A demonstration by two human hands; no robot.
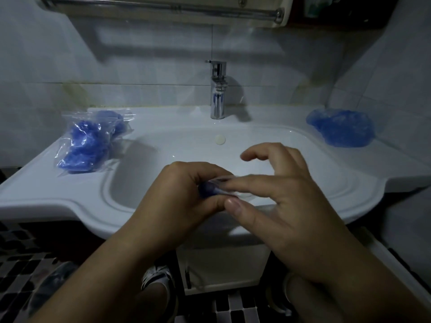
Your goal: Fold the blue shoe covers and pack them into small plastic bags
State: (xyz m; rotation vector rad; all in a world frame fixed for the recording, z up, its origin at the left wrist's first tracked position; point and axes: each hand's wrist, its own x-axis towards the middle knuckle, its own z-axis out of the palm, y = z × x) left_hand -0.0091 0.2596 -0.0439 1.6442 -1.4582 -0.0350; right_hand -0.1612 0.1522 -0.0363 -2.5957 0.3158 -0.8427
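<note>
Your left hand (pixel 184 194) grips a folded blue shoe cover (pixel 206 191) at the mouth of a small plastic bag (pixel 242 195) pinched by your right hand (pixel 279 194) over the sink basin (pixel 186 145), with packed bags (pixel 91 141) on the counter (pixel 46 187) at left and loose shoe covers (pixel 342 129) far right.

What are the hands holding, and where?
Left hand wraps most of a folded blue shoe cover; right hand pinches a small clear plastic bag at its edge.

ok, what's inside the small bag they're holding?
A bunched blue shoe cover, only partly visible; the left hand and right hand hide most of the small plastic bag.
</note>
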